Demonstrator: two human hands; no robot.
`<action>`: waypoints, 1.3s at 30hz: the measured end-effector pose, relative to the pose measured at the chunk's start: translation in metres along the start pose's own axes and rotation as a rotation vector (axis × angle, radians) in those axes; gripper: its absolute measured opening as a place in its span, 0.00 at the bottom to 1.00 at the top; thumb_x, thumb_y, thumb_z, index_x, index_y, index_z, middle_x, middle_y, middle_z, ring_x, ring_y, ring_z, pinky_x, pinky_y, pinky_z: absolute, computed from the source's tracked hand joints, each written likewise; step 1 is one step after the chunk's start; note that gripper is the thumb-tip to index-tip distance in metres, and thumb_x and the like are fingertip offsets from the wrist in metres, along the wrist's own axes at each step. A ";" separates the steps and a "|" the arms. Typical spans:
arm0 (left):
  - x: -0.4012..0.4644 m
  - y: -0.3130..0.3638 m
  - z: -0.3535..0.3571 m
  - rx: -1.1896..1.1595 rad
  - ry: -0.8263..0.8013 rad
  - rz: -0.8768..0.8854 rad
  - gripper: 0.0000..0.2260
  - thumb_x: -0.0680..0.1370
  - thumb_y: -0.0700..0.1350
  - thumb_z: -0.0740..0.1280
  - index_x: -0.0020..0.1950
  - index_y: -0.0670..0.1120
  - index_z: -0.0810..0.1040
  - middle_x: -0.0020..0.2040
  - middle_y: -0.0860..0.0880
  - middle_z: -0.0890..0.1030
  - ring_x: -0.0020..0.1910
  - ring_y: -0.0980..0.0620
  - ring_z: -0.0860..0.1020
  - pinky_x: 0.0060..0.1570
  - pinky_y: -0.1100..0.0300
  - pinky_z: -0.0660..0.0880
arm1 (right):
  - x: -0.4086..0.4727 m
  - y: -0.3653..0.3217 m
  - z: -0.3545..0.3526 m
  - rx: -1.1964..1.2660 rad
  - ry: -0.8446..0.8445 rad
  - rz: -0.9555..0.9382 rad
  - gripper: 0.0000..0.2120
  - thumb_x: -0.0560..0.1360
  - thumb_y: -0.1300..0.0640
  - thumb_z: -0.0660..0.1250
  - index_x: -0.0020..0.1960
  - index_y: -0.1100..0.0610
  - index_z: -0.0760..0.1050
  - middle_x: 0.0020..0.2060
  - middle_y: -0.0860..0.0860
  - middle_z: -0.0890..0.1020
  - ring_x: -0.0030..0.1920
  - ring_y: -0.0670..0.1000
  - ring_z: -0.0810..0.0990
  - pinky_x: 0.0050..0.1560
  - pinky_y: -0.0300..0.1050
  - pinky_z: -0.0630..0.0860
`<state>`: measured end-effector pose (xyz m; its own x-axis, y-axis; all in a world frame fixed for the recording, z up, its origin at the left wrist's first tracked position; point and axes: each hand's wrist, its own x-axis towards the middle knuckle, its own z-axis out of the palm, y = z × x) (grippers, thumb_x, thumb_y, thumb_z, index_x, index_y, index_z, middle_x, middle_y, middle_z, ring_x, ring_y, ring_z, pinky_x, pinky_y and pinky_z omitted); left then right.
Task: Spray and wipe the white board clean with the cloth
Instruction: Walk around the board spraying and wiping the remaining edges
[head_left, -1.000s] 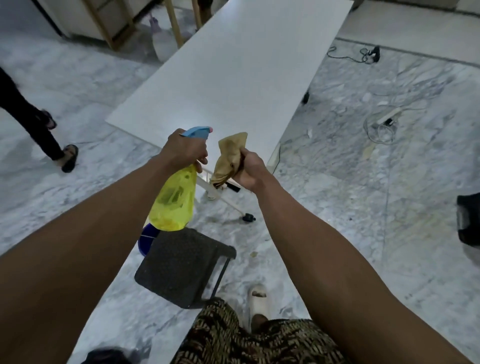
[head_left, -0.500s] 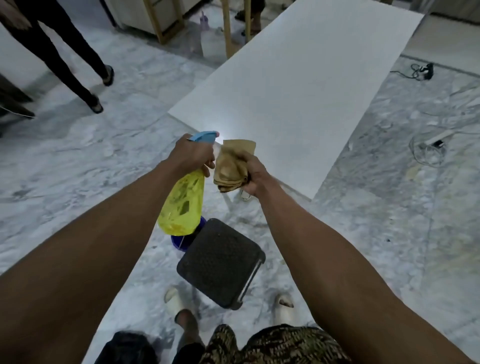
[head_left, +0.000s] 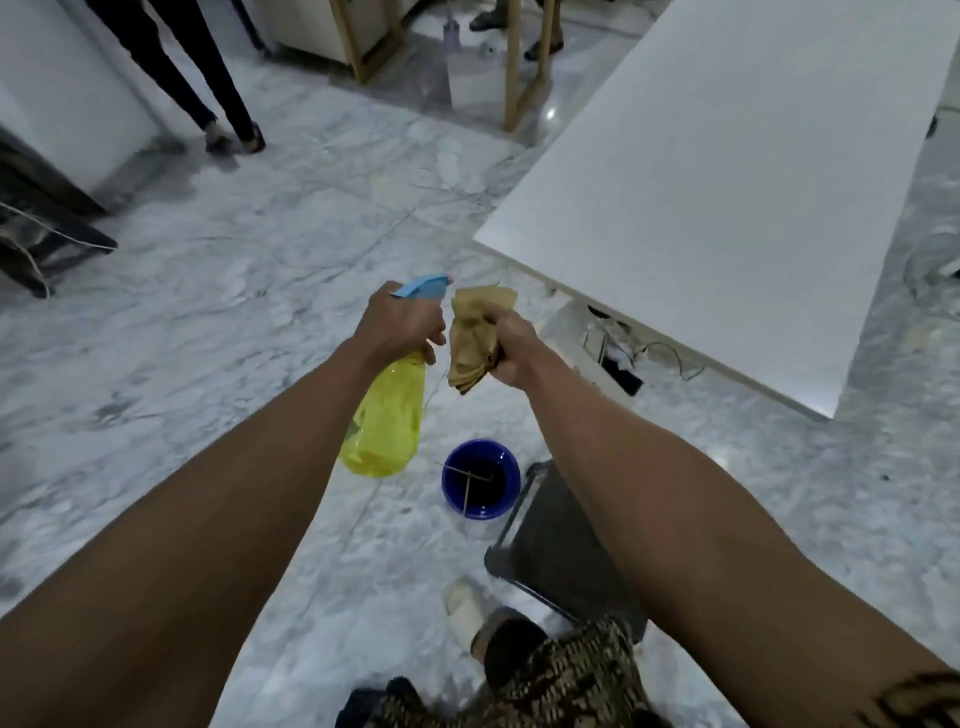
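The long white board lies flat at the upper right, raised off the marble floor. My left hand grips a yellow spray bottle with a blue trigger head, its body hanging down. My right hand is closed on a bunched tan cloth. Both hands are held close together over the floor, to the left of the board's near corner and not above it.
A blue bucket stands on the floor below my hands, next to a black stool. Cables and a power strip lie under the board. Another person's legs are at the upper left, beside wooden legs.
My view has swung left, so the board has shifted from the centre to the upper right. Both hands keep their grip on the bottle and cloth and now sit off the board's corner.
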<state>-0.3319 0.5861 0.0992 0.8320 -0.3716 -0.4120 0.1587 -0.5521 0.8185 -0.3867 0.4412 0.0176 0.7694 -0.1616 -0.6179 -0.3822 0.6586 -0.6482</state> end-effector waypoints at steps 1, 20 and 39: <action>0.010 -0.002 -0.010 -0.011 0.002 0.011 0.19 0.76 0.33 0.63 0.63 0.43 0.84 0.41 0.38 0.82 0.31 0.48 0.82 0.25 0.57 0.78 | 0.008 -0.001 0.013 0.001 -0.012 -0.003 0.21 0.68 0.57 0.74 0.58 0.65 0.78 0.49 0.61 0.81 0.46 0.58 0.81 0.49 0.53 0.78; 0.314 0.062 -0.102 0.067 -0.190 0.102 0.24 0.65 0.45 0.65 0.58 0.38 0.83 0.40 0.40 0.81 0.39 0.40 0.82 0.40 0.38 0.83 | 0.240 -0.105 0.106 0.183 0.339 -0.029 0.19 0.77 0.55 0.64 0.63 0.66 0.77 0.57 0.63 0.82 0.54 0.60 0.81 0.59 0.57 0.77; 0.549 0.235 0.015 0.183 -0.896 0.580 0.09 0.79 0.40 0.65 0.48 0.52 0.83 0.39 0.43 0.82 0.22 0.54 0.76 0.27 0.60 0.77 | 0.304 -0.215 0.051 0.683 1.105 -0.314 0.13 0.77 0.50 0.65 0.52 0.60 0.79 0.47 0.57 0.82 0.46 0.55 0.77 0.51 0.50 0.72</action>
<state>0.1543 0.2413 0.0593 0.0516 -0.9815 -0.1845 -0.2777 -0.1915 0.9414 -0.0444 0.2881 -0.0074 -0.1625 -0.6660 -0.7281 0.3139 0.6646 -0.6780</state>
